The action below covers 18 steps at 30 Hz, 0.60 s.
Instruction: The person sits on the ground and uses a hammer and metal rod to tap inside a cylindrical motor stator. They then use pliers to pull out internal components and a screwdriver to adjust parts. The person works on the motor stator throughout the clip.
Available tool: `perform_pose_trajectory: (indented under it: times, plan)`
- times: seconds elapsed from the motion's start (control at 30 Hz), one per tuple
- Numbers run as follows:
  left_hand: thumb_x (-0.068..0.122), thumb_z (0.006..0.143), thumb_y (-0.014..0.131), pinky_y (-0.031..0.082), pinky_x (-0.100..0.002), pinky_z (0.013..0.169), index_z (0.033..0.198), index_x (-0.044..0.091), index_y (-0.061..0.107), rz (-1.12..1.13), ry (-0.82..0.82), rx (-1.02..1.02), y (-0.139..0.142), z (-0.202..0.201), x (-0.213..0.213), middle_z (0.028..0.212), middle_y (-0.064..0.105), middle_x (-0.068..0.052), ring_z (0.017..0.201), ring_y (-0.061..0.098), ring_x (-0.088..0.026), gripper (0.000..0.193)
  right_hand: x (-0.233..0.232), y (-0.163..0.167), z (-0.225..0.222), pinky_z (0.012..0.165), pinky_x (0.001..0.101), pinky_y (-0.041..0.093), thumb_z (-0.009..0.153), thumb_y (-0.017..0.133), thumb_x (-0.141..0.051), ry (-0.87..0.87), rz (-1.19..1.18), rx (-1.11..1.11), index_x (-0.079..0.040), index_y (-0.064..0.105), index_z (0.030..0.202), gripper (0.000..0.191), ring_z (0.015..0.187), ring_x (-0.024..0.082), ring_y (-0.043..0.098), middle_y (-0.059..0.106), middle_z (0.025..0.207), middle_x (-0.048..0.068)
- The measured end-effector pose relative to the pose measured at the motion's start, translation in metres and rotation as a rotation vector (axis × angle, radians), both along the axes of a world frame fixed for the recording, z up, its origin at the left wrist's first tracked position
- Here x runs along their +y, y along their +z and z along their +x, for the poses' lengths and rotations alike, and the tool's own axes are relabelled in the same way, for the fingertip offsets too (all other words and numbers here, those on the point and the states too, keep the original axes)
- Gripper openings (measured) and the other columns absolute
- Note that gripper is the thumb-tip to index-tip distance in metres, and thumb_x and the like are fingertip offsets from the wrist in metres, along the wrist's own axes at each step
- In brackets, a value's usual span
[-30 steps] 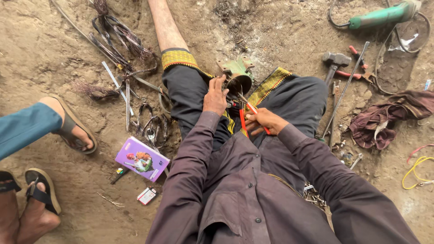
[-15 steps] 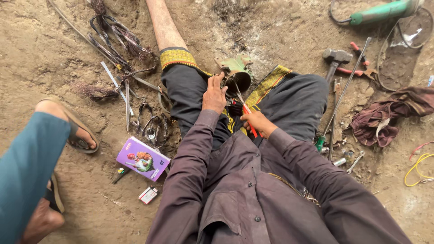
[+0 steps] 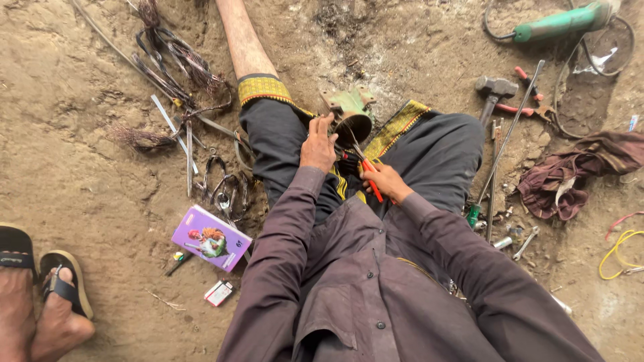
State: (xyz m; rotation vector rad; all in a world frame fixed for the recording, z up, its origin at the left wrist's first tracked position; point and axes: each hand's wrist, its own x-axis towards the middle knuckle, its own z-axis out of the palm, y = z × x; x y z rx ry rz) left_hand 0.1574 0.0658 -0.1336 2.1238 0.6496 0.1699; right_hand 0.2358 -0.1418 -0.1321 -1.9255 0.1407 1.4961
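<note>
I sit on sandy ground with a round metal part on a green bracket between my legs. My left hand rests against that part and steadies it from the left. My right hand grips red-handled pliers, whose jaws point up toward the part's lower edge. Dark sleeves cover both forearms.
Bundles of wire and metal strips lie at upper left. A purple box and a small packet sit by my left thigh. A hammer, long rods, a green grinder, a rag lie right. Another person's sandalled feet stand at lower left.
The other person's leg and feet have shifted down and back at the left edge. My hands have stayed on the part and pliers with only slight movement.
</note>
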Motion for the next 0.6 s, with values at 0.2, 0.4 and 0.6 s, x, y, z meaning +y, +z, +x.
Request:
perform_pose_trajectory:
  times: [0.2, 0.4, 0.6]
  plan:
    - [0.014, 0.097, 0.065, 0.055, -0.048, 0.091, 0.143, 0.017, 0.046, -0.049, 0.002, 0.061, -0.001, -0.003, -0.001, 0.143, 0.049, -0.016, 0.12, 0.061, -0.041, 0.05, -0.028, 0.004, 0.004, 0.076, 0.0248, 0.05, 0.083, 0.076, -0.028, -0.039, 0.067, 0.265, -0.014, 0.06, 0.133, 0.054, 0.089, 0.008, 0.065, 0.071, 0.098, -0.003]
    - [0.015, 0.098, 0.065, 0.055, -0.048, 0.09, 0.144, 0.017, 0.047, -0.006, -0.003, 0.028, -0.002, -0.002, 0.0, 0.141, 0.049, -0.016, 0.121, 0.061, -0.042, 0.05, -0.026, -0.014, -0.018, 0.066, 0.0321, 0.05, 0.082, 0.076, -0.02, 0.063, 0.021, -0.095, 0.0, 0.071, 0.119, 0.042, 0.074, 0.016, 0.061, 0.069, 0.087, 0.009]
    - [0.013, 0.097, 0.065, 0.055, -0.048, 0.09, 0.144, 0.017, 0.047, -0.064, -0.025, 0.075, -0.002, -0.006, -0.001, 0.145, 0.049, -0.016, 0.119, 0.061, -0.042, 0.051, -0.019, 0.005, 0.025, 0.061, 0.0329, 0.054, 0.084, 0.073, -0.026, 0.001, -0.16, 0.202, -0.002, 0.067, 0.113, 0.038, 0.069, 0.021, 0.068, 0.072, 0.086, 0.011]
